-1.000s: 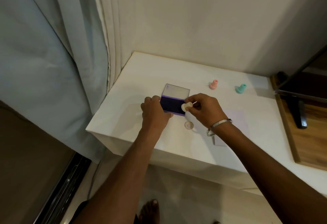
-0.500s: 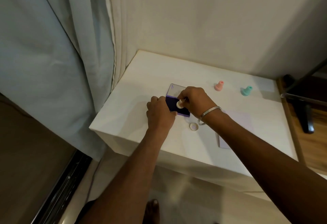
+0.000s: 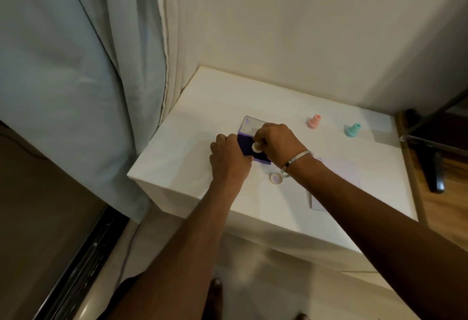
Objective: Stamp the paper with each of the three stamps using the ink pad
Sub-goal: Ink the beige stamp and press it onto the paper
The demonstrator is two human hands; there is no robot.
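A purple ink pad (image 3: 245, 146) lies open on the white table (image 3: 192, 137), its clear lid (image 3: 249, 124) tipped back. My left hand (image 3: 229, 160) grips the pad's near left edge. My right hand (image 3: 277, 143) holds a cream stamp (image 3: 256, 147) over the dark ink surface; whether it touches the ink I cannot tell. A round cap (image 3: 276, 178) lies on the table in front of the pad. A pink stamp (image 3: 314, 121) and a teal stamp (image 3: 352, 130) stand upright at the back. The pale paper (image 3: 339, 170) lies to the right, partly hidden by my right forearm.
A grey curtain (image 3: 76, 79) hangs to the left of the table and a wall rises behind it. A dark stand (image 3: 430, 165) on a wooden surface sits past the table's right edge. The table's front edge drops to the floor near my feet.
My right hand carried the cream stamp from the pad's right edge to over the middle of the ink surface. My left hand stayed on the pad.
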